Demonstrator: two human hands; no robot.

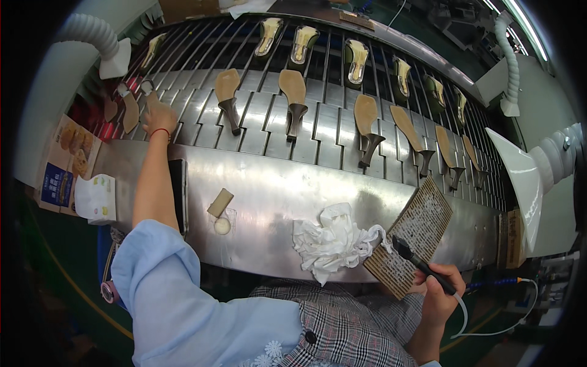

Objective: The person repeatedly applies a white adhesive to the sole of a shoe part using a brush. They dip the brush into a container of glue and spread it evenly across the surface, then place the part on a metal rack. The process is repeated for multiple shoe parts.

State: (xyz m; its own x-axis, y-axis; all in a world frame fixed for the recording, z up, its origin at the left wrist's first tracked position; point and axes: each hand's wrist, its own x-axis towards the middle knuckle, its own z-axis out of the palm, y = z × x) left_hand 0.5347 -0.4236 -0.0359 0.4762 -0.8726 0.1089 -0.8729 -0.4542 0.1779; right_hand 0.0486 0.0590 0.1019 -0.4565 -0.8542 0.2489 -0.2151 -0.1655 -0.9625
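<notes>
Overhead, conveyor (269, 131) carrying heeled soles (294, 98), right hand (439, 292) gripping brush (422, 264)

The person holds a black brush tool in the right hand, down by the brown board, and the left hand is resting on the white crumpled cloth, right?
Not quite. The head view shows the left hand stretched far out onto the slatted conveyor, at a tan shoe sole, not on the white crumpled cloth. The rest is right: the right hand holds the black brush tool by the brown board.
</notes>
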